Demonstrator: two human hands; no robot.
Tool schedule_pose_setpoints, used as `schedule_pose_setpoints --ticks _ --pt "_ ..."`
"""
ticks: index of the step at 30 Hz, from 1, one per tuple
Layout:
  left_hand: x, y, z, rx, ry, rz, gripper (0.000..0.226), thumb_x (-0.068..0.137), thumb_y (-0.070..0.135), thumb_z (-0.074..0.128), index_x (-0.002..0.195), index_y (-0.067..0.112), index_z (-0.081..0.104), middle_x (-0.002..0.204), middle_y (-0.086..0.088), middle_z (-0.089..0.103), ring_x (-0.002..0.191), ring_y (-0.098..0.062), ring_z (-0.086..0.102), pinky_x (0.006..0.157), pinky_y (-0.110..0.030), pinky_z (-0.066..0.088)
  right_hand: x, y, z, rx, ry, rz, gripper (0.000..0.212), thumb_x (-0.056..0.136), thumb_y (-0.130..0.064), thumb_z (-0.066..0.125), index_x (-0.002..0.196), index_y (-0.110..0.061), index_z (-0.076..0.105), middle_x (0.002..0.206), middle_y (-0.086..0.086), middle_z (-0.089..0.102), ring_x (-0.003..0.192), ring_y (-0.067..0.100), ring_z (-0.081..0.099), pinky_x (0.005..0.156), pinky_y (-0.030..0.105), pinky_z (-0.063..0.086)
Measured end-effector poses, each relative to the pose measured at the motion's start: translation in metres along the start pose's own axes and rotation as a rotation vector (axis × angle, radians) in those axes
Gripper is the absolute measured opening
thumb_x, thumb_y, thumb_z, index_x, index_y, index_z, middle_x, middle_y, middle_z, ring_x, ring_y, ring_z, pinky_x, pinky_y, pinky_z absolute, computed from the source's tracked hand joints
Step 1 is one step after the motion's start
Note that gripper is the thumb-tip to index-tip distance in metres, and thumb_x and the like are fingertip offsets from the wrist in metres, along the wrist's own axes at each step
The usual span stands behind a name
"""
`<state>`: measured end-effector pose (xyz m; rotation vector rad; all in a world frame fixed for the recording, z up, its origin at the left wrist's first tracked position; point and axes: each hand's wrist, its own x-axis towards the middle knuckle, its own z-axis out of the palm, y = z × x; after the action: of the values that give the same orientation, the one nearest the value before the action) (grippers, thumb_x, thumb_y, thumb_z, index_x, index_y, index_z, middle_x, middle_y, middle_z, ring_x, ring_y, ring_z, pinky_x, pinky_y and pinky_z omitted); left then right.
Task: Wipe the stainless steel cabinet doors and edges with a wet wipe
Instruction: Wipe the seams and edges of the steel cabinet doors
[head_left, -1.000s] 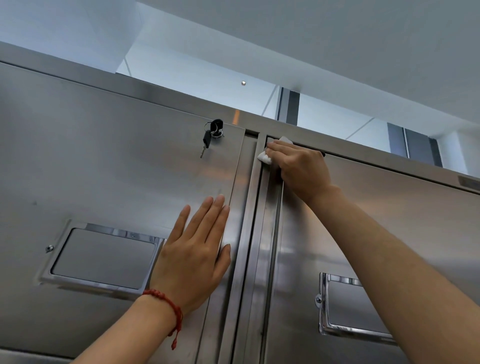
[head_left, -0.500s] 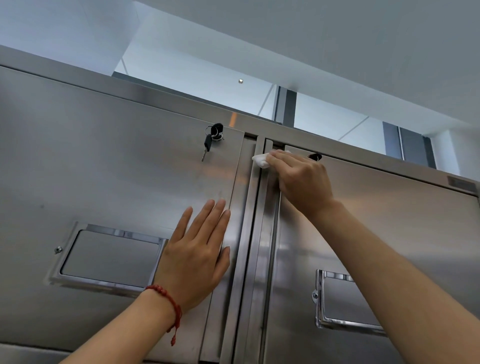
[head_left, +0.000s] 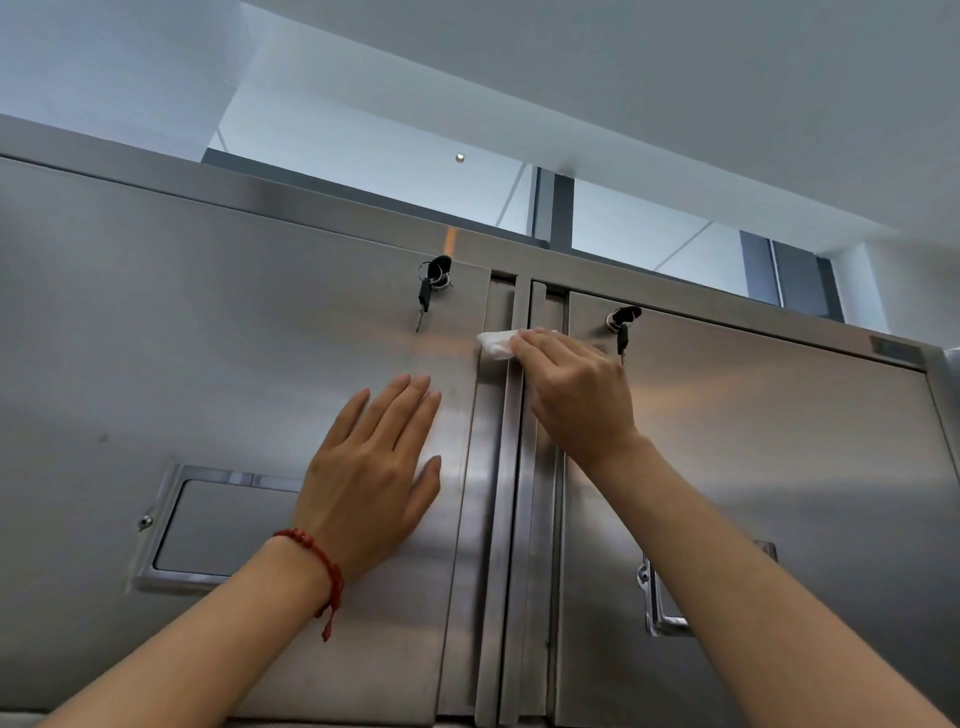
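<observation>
Your right hand (head_left: 571, 395) has slid the wet wipe (head_left: 496, 344) down from the top corner, fingers pressing it on the centre door edges (head_left: 511, 467); left hand (head_left: 374, 478), at eight o'clock of it, stays flat, holding nothing, on the left door (head_left: 208, 338). Lower edges remain.

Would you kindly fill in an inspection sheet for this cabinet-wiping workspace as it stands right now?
Surface: stainless steel left door and right door, both shut, with a vertical centre strip between them.
Job's things: white wet wipe pressed on the left door's edge by the strip.
Clutter: keys hang in the left door's lock; second keys in the right door's.
Grippers: left hand rests flat on the left door; right hand presses the wipe.
Cables: nothing seen.
Surroundings: white ceiling, dark window frame.
</observation>
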<state>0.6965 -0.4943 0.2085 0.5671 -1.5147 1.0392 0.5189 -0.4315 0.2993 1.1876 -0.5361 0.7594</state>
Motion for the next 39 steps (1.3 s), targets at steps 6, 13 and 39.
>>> schedule_pose_setpoints --ticks 6,13,39 --pt "0.004 -0.016 0.001 0.02 -0.006 -0.039 0.054 0.087 0.029 0.034 0.124 -0.004 0.056 0.131 -0.021 0.052 0.121 -0.035 0.051 0.1 -0.052 0.038 -0.007 -0.012 0.005 -0.038 0.018 -0.017 0.019 0.07 0.007 0.066 0.086 -0.002 0.074 0.092 0.013 0.073 0.088 0.026 0.07 0.068 0.032 0.057" --pt "0.001 -0.017 0.005 0.037 -0.011 -0.043 0.055 0.089 0.03 0.033 0.129 -0.002 0.051 0.136 -0.019 0.047 0.126 -0.033 0.045 0.104 -0.05 0.034 -0.015 -0.017 0.008 -0.073 0.003 -0.001 0.027 0.071 0.001 0.063 0.096 0.003 0.073 0.1 0.019 0.07 0.093 0.031 0.068 0.075 0.038 0.056" --pt "-0.001 -0.02 0.004 -0.01 -0.056 -0.043 0.055 0.089 0.03 0.032 0.13 -0.001 0.051 0.138 -0.018 0.047 0.128 -0.033 0.044 0.104 -0.053 0.034 -0.016 -0.013 0.001 -0.125 -0.055 -0.144 0.023 0.08 0.006 0.055 0.095 0.005 0.073 0.103 0.02 0.069 0.098 0.031 0.067 0.081 0.037 0.054"
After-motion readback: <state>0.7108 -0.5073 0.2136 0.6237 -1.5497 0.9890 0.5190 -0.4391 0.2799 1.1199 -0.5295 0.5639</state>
